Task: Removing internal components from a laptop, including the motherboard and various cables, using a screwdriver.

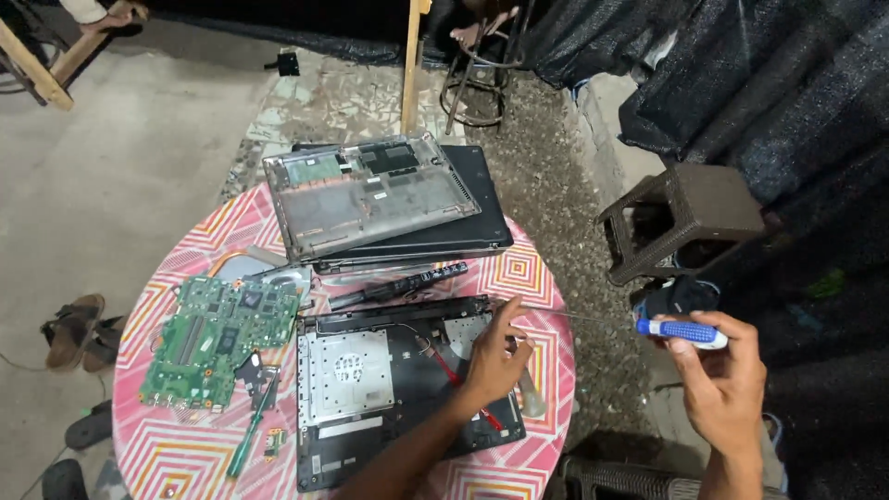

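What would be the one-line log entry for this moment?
left hand: fingertips on open laptop base | right hand: holds blue-handled screwdriver | green motherboard: beside base, on table

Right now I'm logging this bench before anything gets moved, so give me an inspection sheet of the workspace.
Surface: round table, red patterned cloth.
Job's things: opened laptop base; blue-handled screwdriver.
Clutter: green circuit board; grey bottom cover on a black laptop; green screwdriver; black battery bar.
Grippers: left hand rests on the base; right hand grips the blue screwdriver.
Cables: red wire in the base.
Surroundings: brown stool; sandals; concrete floor.
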